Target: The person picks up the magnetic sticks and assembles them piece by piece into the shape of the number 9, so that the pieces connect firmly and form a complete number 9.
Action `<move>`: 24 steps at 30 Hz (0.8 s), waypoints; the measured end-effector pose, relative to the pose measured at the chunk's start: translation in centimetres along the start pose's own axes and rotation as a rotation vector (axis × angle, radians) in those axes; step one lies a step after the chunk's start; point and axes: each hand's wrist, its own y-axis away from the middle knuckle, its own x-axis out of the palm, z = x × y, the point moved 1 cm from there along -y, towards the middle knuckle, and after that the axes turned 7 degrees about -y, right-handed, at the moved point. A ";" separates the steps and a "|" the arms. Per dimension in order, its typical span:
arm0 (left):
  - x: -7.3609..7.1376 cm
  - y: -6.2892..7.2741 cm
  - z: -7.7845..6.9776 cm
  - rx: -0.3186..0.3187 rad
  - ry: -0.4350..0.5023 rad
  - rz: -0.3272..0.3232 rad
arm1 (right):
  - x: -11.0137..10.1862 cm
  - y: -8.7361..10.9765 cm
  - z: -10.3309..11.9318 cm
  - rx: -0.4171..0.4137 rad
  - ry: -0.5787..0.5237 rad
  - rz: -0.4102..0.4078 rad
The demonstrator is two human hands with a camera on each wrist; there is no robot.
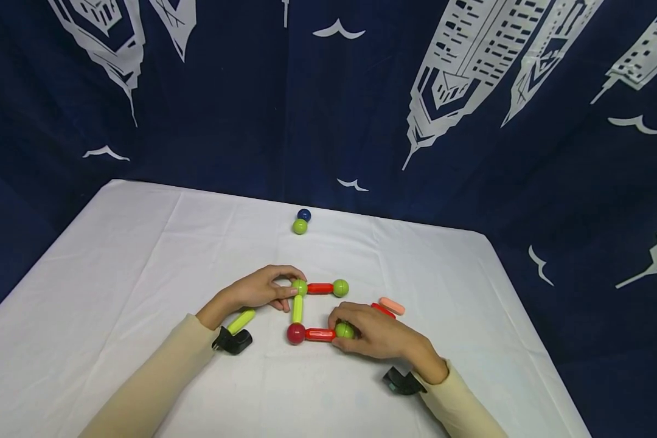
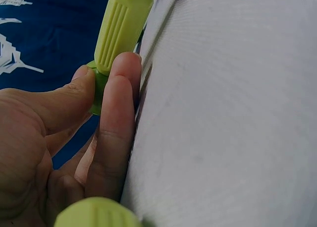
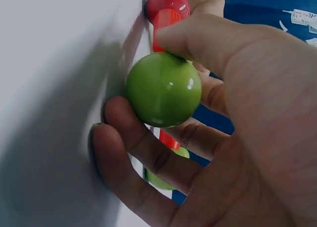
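Observation:
A C-shaped frame of sticks and balls lies on the white table. My left hand pinches its far-left green ball between thumb and fingers. From that ball a red stick runs right to another green ball. A yellow-green stick leads nearer to a dark red ball. There, a second red stick reaches a green ball, which my right hand holds with thumb and fingers around it. Two of its fingertips lie close to the cloth.
A loose yellow-green stick lies beside my left wrist. Beyond my right hand are a red stick and a pink stick. Farther back sit a blue ball and a green ball. A dark blue curtain hangs behind the table.

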 end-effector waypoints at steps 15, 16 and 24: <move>-0.1 -0.2 0.0 0.006 0.012 -0.001 | 0.0 -0.2 0.5 0.039 -0.035 0.012; -0.1 -0.1 0.0 0.006 0.011 -0.002 | 0.0 -0.2 0.6 0.039 -0.037 0.011; 0.0 -0.1 -0.1 -0.003 0.015 -0.002 | 0.2 -0.2 0.5 0.046 -0.028 0.003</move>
